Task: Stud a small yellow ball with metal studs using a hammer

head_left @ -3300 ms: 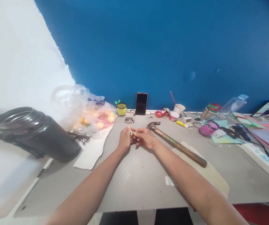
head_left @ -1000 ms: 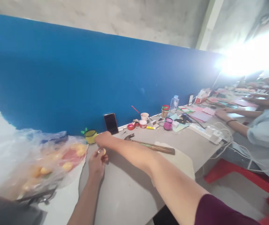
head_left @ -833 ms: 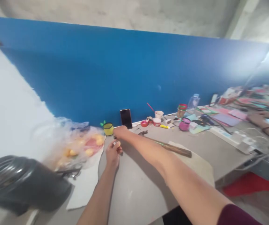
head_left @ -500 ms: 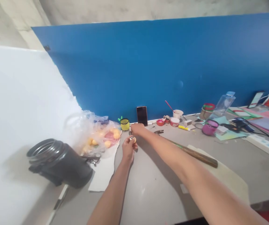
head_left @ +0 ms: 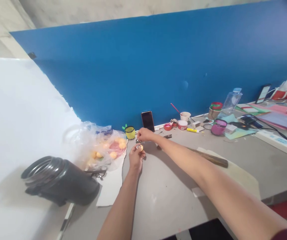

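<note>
My left hand (head_left: 136, 159) is closed around a small yellow-orange ball (head_left: 141, 148) with white and dark marks on its upper side. Just beyond it, my right hand (head_left: 145, 134) is closed in a pinch, fingertips down by a small dark and silvery thing (head_left: 139, 141) that is too small to name. Whether the fingers grip that thing is unclear. Close by stand a yellow cup with a black rim (head_left: 130, 133) and a phone (head_left: 147, 121) leaning on the blue panel. A wooden-handled hammer (head_left: 214, 160) lies partly hidden under my right forearm.
At left, a large dark flask (head_left: 63, 180) lies tilted near a plastic bag (head_left: 86, 146) with several orange balls and a white sheet (head_left: 110, 190). Small paint pots (head_left: 182, 125), a white cup (head_left: 185, 116), a clear bottle (head_left: 232, 101) and a power strip (head_left: 278, 141) stand rightward.
The view has shifted a little, so most things sit further left. The ball in my left hand has turned slightly. My right fingertips have come a little nearer the small silvery thing.
</note>
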